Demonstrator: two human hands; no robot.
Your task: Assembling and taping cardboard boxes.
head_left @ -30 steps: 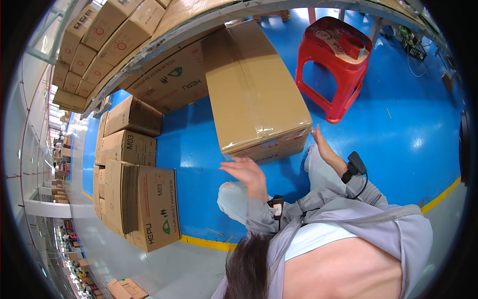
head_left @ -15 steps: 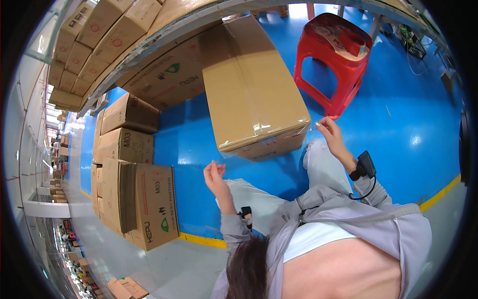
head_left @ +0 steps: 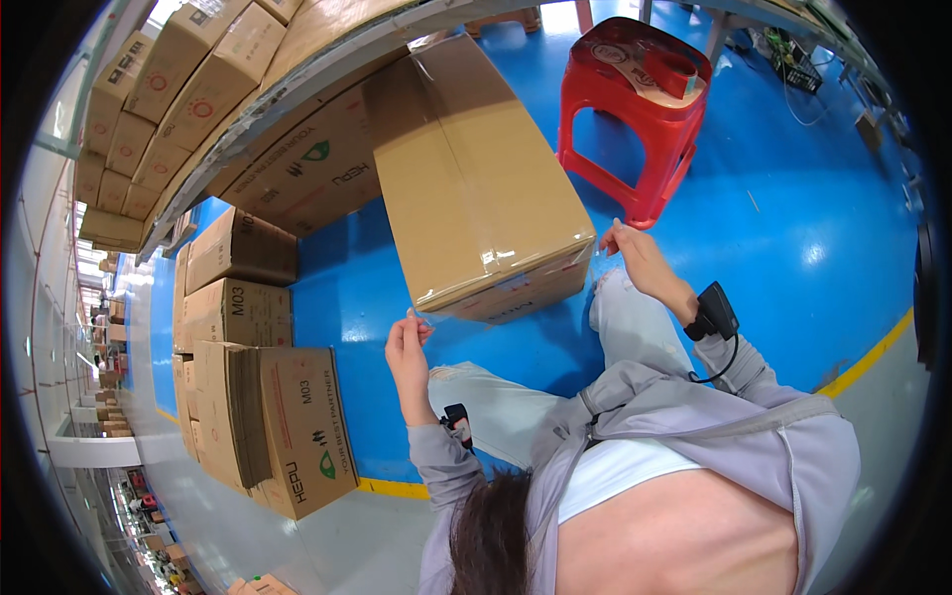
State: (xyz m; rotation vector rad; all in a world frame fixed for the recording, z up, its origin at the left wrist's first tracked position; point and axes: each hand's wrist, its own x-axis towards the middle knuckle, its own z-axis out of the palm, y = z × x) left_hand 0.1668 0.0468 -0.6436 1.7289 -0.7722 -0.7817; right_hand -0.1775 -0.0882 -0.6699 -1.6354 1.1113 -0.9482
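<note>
A large brown cardboard box [head_left: 486, 169] stands on the blue floor in front of me. Clear packing tape [head_left: 496, 260] shines along its top seam and its near edge, with loose film at both near corners. At the near left corner, my left hand [head_left: 407, 352] is closed, thumb and fingertips pinching at the tape's loose end. My right hand [head_left: 645, 266] is closed in a pinch at the near right corner, where thin clear film shows by the fingertips. How much film each hand grips is hard to see.
A red plastic stool [head_left: 635, 109] with a tape roll [head_left: 674, 74] on it stands beyond the box. Several cartons [head_left: 297, 426] stack at the left, including flattened ones. A workbench [head_left: 327, 40] edge with small boxes [head_left: 164, 124] runs above left. My knees flank the near side.
My left hand has moved up to the box's near left corner. My right hand stays by the near right corner. The whole view has shifted slightly.
</note>
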